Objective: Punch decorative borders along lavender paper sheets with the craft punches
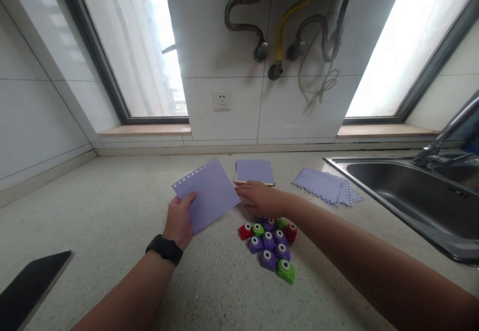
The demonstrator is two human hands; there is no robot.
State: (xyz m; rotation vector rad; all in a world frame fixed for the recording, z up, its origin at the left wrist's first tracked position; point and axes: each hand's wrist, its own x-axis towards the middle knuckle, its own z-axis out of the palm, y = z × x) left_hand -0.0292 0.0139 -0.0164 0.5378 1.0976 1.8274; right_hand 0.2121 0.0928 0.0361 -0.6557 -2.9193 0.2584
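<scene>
punches before paper stack, sink right.

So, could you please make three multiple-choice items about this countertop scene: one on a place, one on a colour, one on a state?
1. Where is the sink? A left of hands B right of hands C behind camera
2. Colour of the sheet in the left hand? A purple B yellow C green
3. The sheet's far edge is: A torn B folded C punched with holes

Key: B, the basin sits at the right; A, the paper is lilac; C, a row of holes lines the far edge.
</scene>
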